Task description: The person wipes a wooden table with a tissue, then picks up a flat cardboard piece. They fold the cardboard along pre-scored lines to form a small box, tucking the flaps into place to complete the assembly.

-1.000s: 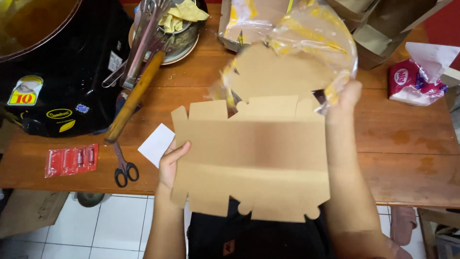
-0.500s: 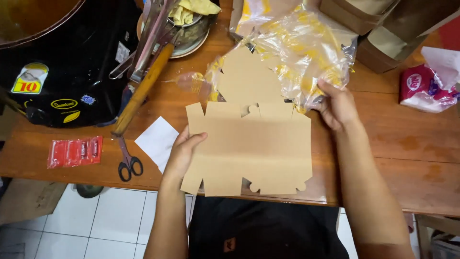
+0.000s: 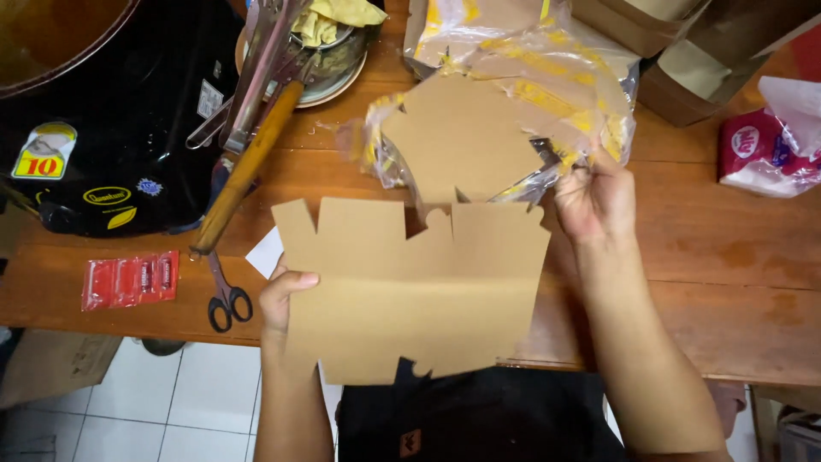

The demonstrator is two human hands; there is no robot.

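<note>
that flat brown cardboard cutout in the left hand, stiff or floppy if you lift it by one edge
Probably fairly stiff: the cardboard cutout stays flat though the left hand grips only its left edge. Likely light, since it looks thin. Its crease lines may let it fold if pushed.

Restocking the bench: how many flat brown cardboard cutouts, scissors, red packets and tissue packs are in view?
Flat brown cardboard cutouts: 2, one in the left hand, one in the clear bag at the right hand
Scissors: 1
Red packets: 1
Tissue packs: 1
Total: 5

Flat cardboard blank (image 3: 410, 291) in left hand (image 3: 286, 299)
</note>
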